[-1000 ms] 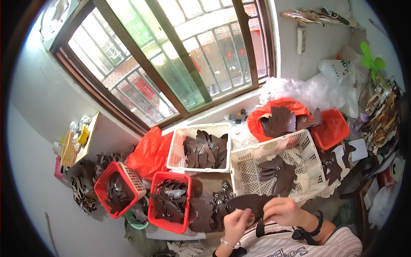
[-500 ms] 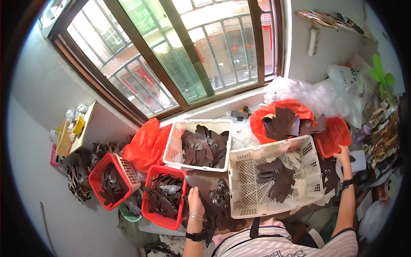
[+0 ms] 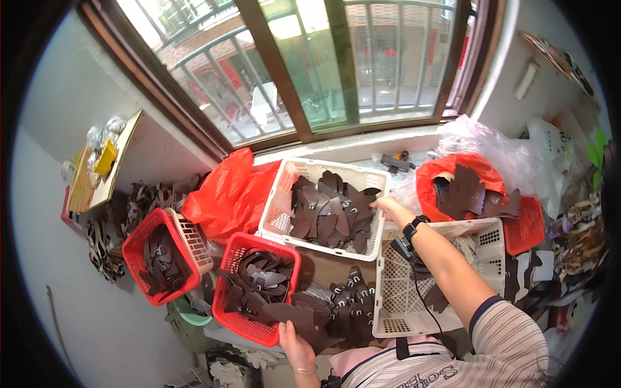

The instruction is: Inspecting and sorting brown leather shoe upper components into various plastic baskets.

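Observation:
My left hand (image 3: 297, 348) is closed on the edge of a flat dark brown cut piece (image 3: 291, 314), low in front of me beside a red basket (image 3: 295, 275) of similar pieces. My right hand (image 3: 387, 206) reaches across to the right rim of a white basket (image 3: 273, 213). Its fingertips are bent beside dark brown cut pieces (image 3: 330, 210) heaped inside, and what they grip is hidden. Several dark pieces with metal buckles (image 3: 352, 301) lie between the hands. A larger white basket (image 3: 388, 328) sits under my right forearm, with dark pieces partly hidden in it.
Another red basket (image 3: 129, 258) of dark pieces stands at the left, below a red plastic bag (image 3: 226, 200). To the right, a red bag (image 3: 427, 171) holds more pieces, beside a small red basket (image 3: 525, 226). A window (image 3: 323, 123) backs the table.
My right hand has left the small red basket and moved left to the white basket's rim. My left hand is lower in the picture with a dark piece. The whole view has shifted.

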Motion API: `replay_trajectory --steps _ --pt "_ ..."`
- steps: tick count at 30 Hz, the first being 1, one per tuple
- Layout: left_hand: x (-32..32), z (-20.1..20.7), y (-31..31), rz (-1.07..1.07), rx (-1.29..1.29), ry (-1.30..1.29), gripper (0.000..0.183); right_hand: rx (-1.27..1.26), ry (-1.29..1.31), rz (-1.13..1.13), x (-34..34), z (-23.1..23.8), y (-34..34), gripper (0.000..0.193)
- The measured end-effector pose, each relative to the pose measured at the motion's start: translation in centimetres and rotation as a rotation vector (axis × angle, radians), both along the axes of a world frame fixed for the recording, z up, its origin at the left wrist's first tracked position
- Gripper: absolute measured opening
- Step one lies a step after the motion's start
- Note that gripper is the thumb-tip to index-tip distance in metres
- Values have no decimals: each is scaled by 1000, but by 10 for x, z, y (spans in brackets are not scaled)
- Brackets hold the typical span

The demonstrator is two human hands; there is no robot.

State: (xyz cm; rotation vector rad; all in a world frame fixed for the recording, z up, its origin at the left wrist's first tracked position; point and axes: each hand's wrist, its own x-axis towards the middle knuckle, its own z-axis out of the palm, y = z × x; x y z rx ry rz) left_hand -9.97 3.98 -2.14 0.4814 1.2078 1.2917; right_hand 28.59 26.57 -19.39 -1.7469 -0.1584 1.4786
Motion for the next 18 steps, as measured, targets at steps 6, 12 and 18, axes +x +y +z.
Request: replay_trajectory --steps 6,12,18 --pt "-28 -20 3 134 -109 4 18 132 -116 3 -29 54 11 15" --pt "-14 7 27 38 51 -9 16 297 51 -32 -2 143 -36 23" --pt "-43 27 5 172 157 44 19 432 53 -72 1 238 -166 33"
